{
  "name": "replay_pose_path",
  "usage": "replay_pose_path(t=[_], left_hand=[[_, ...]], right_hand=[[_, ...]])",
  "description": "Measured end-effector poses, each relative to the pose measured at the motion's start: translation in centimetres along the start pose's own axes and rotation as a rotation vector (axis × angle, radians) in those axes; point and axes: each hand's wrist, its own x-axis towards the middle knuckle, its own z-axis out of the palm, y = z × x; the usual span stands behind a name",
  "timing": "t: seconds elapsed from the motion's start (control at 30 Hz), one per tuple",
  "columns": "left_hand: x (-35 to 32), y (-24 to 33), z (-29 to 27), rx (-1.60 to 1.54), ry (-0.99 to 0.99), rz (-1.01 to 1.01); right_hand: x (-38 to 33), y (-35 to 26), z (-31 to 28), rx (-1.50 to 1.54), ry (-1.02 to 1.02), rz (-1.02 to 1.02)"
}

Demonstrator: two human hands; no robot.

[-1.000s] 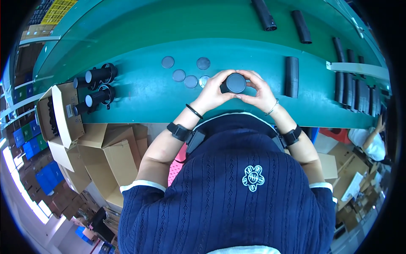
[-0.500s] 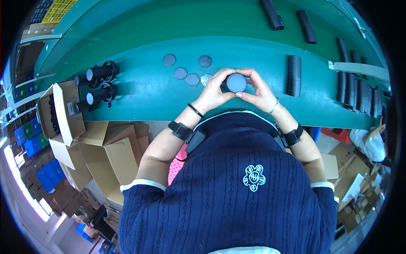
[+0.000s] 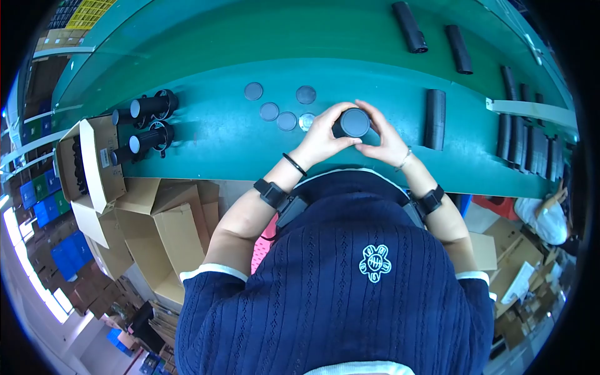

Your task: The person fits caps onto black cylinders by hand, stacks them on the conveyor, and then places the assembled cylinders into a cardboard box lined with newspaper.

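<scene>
Upright between my two hands is a black cylinder with a round grey end facing up. My left hand is wrapped round its left side, the thumb along the near edge. Curved about the right side, my right hand has its fingertips at the cylinder's far and near edges, with a gap by the palm. Left of my hands lie several flat grey discs on the green table. One disc, paler and shinier, lies nearest my left hand.
Black cylindrical assemblies lie at the table's left, beside an open cardboard box. A black ribbed tube lies to the right. More dark tubes are lined up farther right, near a white bar. Another person is at far right.
The cylinder has shifted slightly right and its top faces me more squarely. My right fingers have moved along its rim, and the whole view has shifted a little.
</scene>
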Motion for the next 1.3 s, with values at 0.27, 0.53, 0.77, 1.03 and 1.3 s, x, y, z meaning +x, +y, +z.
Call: replay_pose_path(t=[0.27,0.53,0.77,1.03,1.3], left_hand=[[-0.3,0.0,0.1,0.227,0.023,0.086],[-0.4,-0.1,0.1,0.197,0.051,0.108],[0.1,0.2,-0.3,-0.022,0.066,-0.044],[1.0,0.6,1.1,-0.363,0.196,-0.090],[2.3,-0.5,-0.4,0.231,0.477,-0.061]], right_hand=[[0.4,-2.9,0.1,-0.372,0.093,-0.179],[0.4,-2.5,0.6,-0.487,0.129,-0.191],[0.5,-1.8,1.1,-0.058,0.106,-0.170],[0.8,3.4,1.0,0.025,-0.017,0.139],[3.8,3.0,-1.8,-0.076,0.016,0.187]])
